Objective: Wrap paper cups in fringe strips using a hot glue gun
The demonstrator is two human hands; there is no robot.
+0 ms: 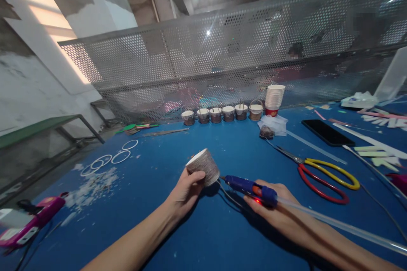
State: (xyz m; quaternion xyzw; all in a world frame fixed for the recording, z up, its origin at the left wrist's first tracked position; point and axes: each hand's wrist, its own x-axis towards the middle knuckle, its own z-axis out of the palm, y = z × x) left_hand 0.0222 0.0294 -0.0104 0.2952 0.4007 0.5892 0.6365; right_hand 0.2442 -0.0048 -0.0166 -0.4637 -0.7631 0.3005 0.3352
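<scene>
My left hand (187, 192) holds a paper cup (205, 167) wrapped in greyish-brown cord, tilted with its white end up and to the left. In my right hand (273, 203) is a blue hot glue gun (248, 186) with a small red light lit and a long clear glue stick (343, 222) out of its back. The gun's nozzle points left at the cup's lower edge, touching or very close to it. A strand of cord hangs from the cup's bottom edge toward my right hand.
Several small wrapped buckets (229, 113) line the back, beside stacked paper cups (275, 97). Scissors (327, 178) and a phone (327, 132) lie at right. White rings (121, 156) and scraps are at left, near a pink power strip (41, 220). A perforated metal screen (190, 67) stands behind.
</scene>
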